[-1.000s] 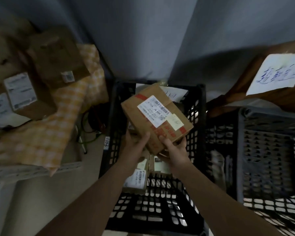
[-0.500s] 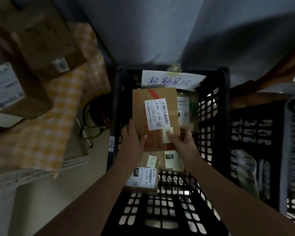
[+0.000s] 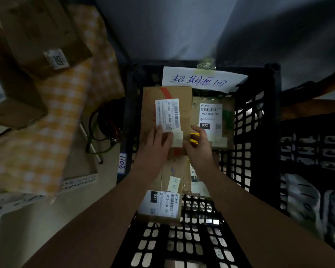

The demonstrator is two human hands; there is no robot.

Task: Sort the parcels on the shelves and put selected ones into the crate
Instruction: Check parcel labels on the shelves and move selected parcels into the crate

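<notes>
A brown cardboard box (image 3: 167, 93) with a white barcode label and red tape lies flat in the black plastic crate (image 3: 267, 105), at its far left under a handwritten paper sign (image 3: 201, 79). My left hand (image 3: 155, 146) rests on the box's top with straight fingers touching the label. My right hand (image 3: 199, 149) grips the box's near right edge, thumb on top. Beside the box lies a parcel (image 3: 213, 117) labelled 032. Another 032 parcel (image 3: 161, 206) sits nearer to me, under my forearms.
On the left, a shelf carries brown boxes (image 3: 39, 39) and a yellow checked package (image 3: 52, 117). Cables (image 3: 104, 128) lie on the floor between the shelf and the crate. A second black crate (image 3: 313, 151) holding pale bags stands at the right. A grey wall closes the back.
The box went from tilted above the crate down to lying flat inside it. My left hand shifted from the box's edge onto its top.
</notes>
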